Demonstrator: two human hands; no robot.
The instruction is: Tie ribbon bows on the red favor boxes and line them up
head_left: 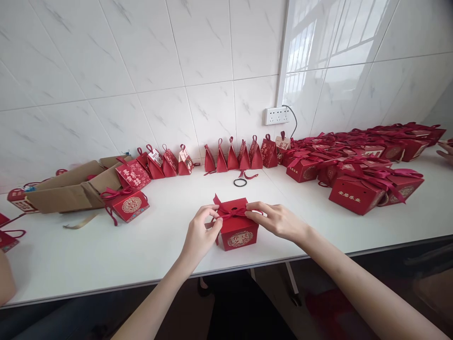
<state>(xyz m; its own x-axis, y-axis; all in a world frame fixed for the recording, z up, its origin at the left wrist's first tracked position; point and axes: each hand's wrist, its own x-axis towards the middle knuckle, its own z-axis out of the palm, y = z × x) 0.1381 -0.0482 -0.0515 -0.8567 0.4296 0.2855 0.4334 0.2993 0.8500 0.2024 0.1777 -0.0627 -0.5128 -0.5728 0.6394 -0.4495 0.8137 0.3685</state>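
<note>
A red gift box [230, 229] with a gold round emblem stands upright near the table's front edge. Across its top a dark red ribbon [234, 214] is tied in a bow. My left hand [202, 230] pinches the ribbon at the box's left side, thumb and fingers closed. On the other side, my right hand [278, 220] grips the bow's right end between its fingertips; part of that end is hidden by the fingers. Behind the box lie a black ring [239, 185] and a loose scrap of red ribbon [252, 177].
Many ribboned red boxes [356, 194] crowd the white table [170, 252] on the right. Small red triangular boxes [232, 159] line the wall. At left are a brown cardboard carton [67, 197] and another bowed box [129, 207]. Another person's hand [446, 152] shows at the far right.
</note>
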